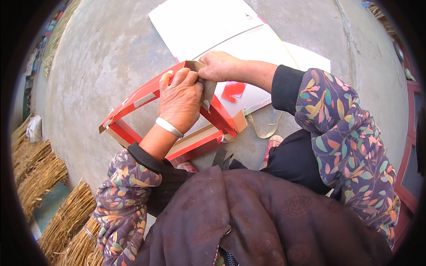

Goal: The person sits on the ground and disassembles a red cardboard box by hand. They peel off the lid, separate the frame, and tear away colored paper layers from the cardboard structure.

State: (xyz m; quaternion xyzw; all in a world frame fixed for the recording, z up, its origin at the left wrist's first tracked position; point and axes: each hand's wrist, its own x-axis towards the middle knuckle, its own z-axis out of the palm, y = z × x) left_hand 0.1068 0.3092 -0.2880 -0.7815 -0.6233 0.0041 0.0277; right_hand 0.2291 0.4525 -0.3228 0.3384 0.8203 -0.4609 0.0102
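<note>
Concrete floor: it (115, 57) is spreading beneath everything, showing grey and stained.
Brown garment: it (266, 208) is covering the person's front along the lower edge.
Leaf-patterned sleeves: they (346, 119) are covering both forearms, dark cuffs ending above the wrists.
White boards: they (208, 22) are lying flat on the floor beyond the hands, partly overlapping.
Straw bundles: they (66, 217) are lying in a row at far left.
Red cardboard frame: it (224, 119) is sitting tilted in front of the person, between the feet and the white boards, pale torn patches showing along its upper rail.
Left hand: it (181, 99) is clasping the frame's top corner, its grip closed with fingers bent over the edge.
Right hand: it (222, 66) is pinching the brown cardboard flap (208, 91) at that same corner, its grip closed, fingertips partly hidden.
Tan strap: it (266, 135) is looping over the floor near the right shoe (274, 142).
Red scrap: it (233, 91) is lying on pale material just beside the frame.
Bracelet: it (168, 127) is circling the left wrist, looking silvery.
</note>
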